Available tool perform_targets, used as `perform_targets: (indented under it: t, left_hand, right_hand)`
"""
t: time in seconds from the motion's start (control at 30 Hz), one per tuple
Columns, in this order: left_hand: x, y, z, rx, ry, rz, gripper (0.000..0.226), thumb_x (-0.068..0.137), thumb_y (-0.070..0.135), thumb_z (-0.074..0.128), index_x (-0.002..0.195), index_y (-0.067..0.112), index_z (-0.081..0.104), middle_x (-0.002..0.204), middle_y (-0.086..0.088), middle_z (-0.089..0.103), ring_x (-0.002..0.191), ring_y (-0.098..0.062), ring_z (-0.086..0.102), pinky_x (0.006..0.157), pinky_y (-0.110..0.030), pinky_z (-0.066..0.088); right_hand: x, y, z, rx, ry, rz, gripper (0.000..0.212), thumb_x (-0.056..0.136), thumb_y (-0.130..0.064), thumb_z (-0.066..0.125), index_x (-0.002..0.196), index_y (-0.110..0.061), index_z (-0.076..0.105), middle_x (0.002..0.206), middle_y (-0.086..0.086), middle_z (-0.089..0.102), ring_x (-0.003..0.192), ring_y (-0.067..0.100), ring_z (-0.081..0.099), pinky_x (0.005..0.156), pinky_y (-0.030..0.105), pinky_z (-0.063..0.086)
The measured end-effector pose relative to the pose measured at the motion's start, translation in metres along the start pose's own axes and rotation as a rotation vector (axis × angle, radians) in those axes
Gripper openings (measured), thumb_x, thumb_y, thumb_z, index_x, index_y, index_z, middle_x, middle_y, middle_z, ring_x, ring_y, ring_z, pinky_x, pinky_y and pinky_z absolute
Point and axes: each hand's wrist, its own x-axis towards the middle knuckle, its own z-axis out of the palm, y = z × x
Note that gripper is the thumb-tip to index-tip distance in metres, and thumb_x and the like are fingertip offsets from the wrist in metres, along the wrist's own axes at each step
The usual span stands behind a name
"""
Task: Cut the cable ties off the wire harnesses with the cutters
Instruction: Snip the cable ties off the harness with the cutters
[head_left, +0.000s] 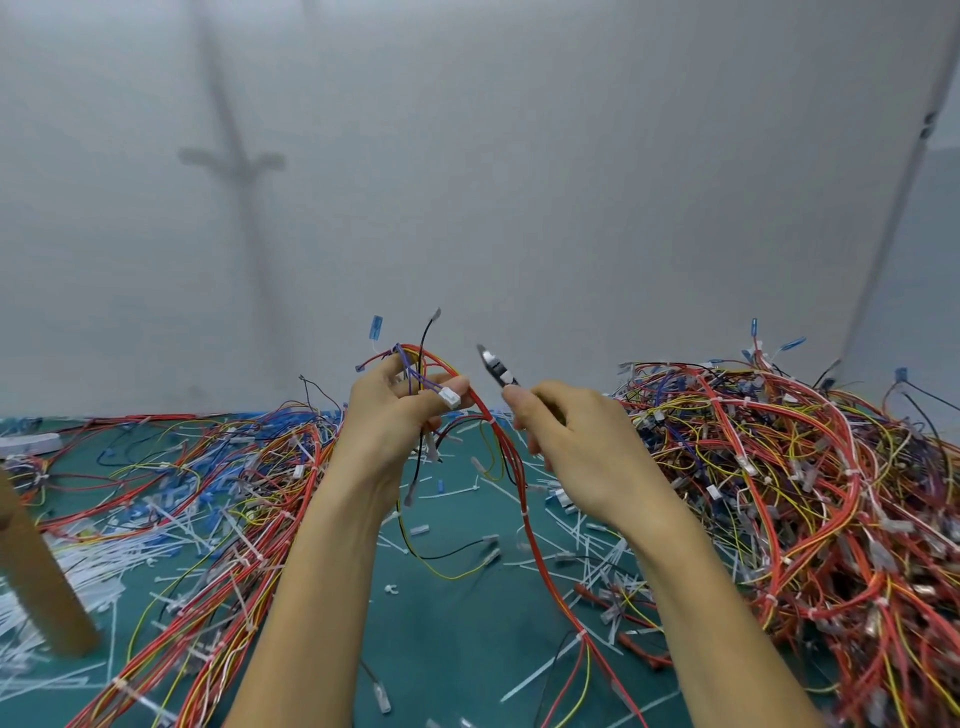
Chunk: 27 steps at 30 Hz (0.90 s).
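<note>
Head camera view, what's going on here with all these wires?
A person is stripping cable ties off wiring. The left hand holds a wire harness up above the green mat, and the right hand grips the cutters, with their tip raised just beside the harness and not touching it. A big pile of harnesses lies on the right, looser wires on the left, and cut ties litter the mat.

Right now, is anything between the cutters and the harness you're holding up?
Nothing visible. The cutters in the right hand point across an open gap toward the harness gripped by the left hand.
</note>
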Motion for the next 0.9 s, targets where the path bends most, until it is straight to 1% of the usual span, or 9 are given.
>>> perform_targets:
  t: [0.1,0.2,0.33,0.43,0.57,0.7,0.77,0.8,0.9]
  left_hand:
    - [-0.002,0.004,0.001,-0.094,-0.047,-0.024,0.020,0.079,0.004,0.075,0.097,0.007,0.066,0.092,-0.011,0.076,0.090,-0.030,0.073,0.091,-0.049,0.052]
    - [-0.004,0.007,0.004,-0.187,-0.141,-0.031,0.026,0.073,0.010,0.075,0.096,0.001,0.067,0.084,-0.011,0.075,0.077,-0.022,0.073,0.073,-0.033,0.060]
    - [-0.008,0.007,0.007,-0.115,-0.155,-0.063,0.013,0.086,0.017,0.070,0.087,0.005,0.066,0.080,-0.009,0.075,0.069,-0.017,0.072,0.055,-0.021,0.055]
    - [-0.008,0.008,-0.004,0.294,-0.120,-0.115,0.034,0.089,0.047,0.063,0.087,0.014,0.070,0.077,-0.003,0.076,0.066,-0.011,0.072,0.055,-0.021,0.054]
    - [-0.011,0.013,-0.016,0.924,0.019,-0.019,0.063,0.083,0.071,0.053,0.062,0.015,0.071,0.055,0.007,0.069,0.047,-0.001,0.061,0.060,-0.026,0.045]
    - [-0.020,0.024,-0.009,1.234,0.152,0.133,0.053,0.084,0.071,0.052,0.070,0.022,0.068,0.069,0.003,0.069,0.077,-0.023,0.065,0.065,-0.031,0.047]
    - [-0.025,0.029,-0.004,1.196,0.185,0.236,0.044,0.087,0.062,0.055,0.071,0.022,0.068,0.074,0.003,0.070,0.079,-0.026,0.064,0.067,-0.032,0.049]
    - [-0.026,0.031,-0.002,1.056,0.135,0.239,0.043,0.089,0.056,0.056,0.069,0.021,0.069,0.071,0.002,0.071,0.075,-0.024,0.067,0.064,-0.031,0.050]
    - [-0.029,0.035,0.011,0.476,-0.167,0.019,0.037,0.093,0.041,0.059,0.073,0.014,0.074,0.067,-0.004,0.073,0.059,-0.017,0.071,0.051,-0.022,0.051]
  right_hand:
    - [0.003,0.006,0.002,0.113,0.064,0.077,0.034,0.085,-0.058,0.061,0.082,-0.024,0.060,0.071,-0.009,0.065,0.065,0.006,0.058,0.063,0.024,0.046]
    - [0.004,0.011,0.006,0.360,0.030,0.130,0.023,0.080,-0.034,0.080,0.090,-0.022,0.063,0.076,-0.015,0.069,0.073,0.003,0.064,0.072,0.026,0.053]
    - [0.005,0.009,0.007,0.412,0.057,0.077,0.013,0.082,-0.019,0.078,0.087,-0.019,0.065,0.073,-0.007,0.067,0.066,0.005,0.059,0.065,0.028,0.052]
    - [0.005,0.010,0.006,0.375,0.154,0.096,0.015,0.081,-0.020,0.079,0.083,-0.020,0.064,0.072,-0.002,0.068,0.065,0.011,0.060,0.069,0.039,0.055]
    - [0.005,0.010,0.007,0.284,0.231,0.123,0.018,0.079,-0.024,0.080,0.082,-0.025,0.062,0.070,-0.008,0.067,0.066,0.012,0.066,0.069,0.035,0.057]
    - [0.005,0.010,0.010,0.202,0.318,0.139,0.019,0.080,-0.028,0.079,0.084,-0.025,0.061,0.070,-0.010,0.066,0.066,0.007,0.064,0.064,0.024,0.052]
    - [0.005,0.009,0.010,0.163,0.352,0.142,0.019,0.080,-0.028,0.079,0.086,-0.025,0.061,0.071,-0.011,0.065,0.067,0.003,0.062,0.061,0.018,0.047]
    - [0.005,0.009,0.010,0.155,0.362,0.143,0.020,0.080,-0.028,0.079,0.086,-0.025,0.061,0.071,-0.011,0.065,0.068,0.002,0.061,0.061,0.016,0.045]
    - [0.004,0.007,0.011,0.153,0.382,0.139,0.021,0.080,-0.029,0.080,0.088,-0.025,0.060,0.070,-0.011,0.065,0.068,0.002,0.061,0.061,0.018,0.045]
